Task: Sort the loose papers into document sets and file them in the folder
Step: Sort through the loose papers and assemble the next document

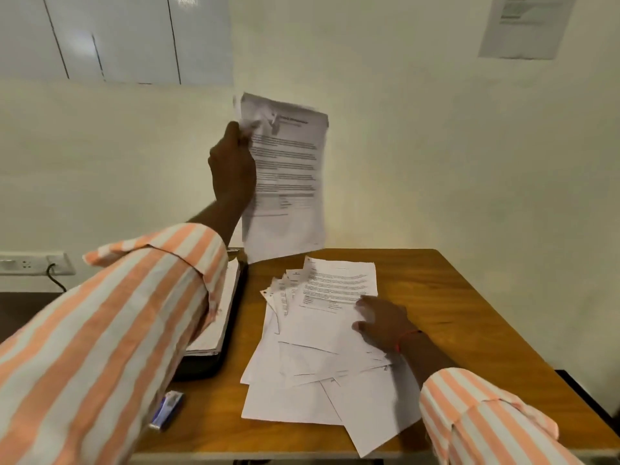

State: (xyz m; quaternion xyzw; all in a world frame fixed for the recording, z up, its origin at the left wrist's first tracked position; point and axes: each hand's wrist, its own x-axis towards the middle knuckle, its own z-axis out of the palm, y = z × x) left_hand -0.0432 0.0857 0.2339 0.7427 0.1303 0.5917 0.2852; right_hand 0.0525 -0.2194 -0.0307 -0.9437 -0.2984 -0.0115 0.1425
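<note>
Pinching a sheet [292, 182] in my left hand [231, 169], right hand [382, 323] flat on the pile [302, 397], I'd check its heading.

One table [453, 297], one folder [231, 317], one small blue-and-white item [167, 409], one overlapping pile of papers [318, 333] past counting, one raised sheaf [292, 182].

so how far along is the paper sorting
Some pages already lie in the open folder. In hand: the left hand holds up a printed sheet, the right hand rests on the loose papers. Left: that scattered pile on the table is unsorted and unfiled.
</note>
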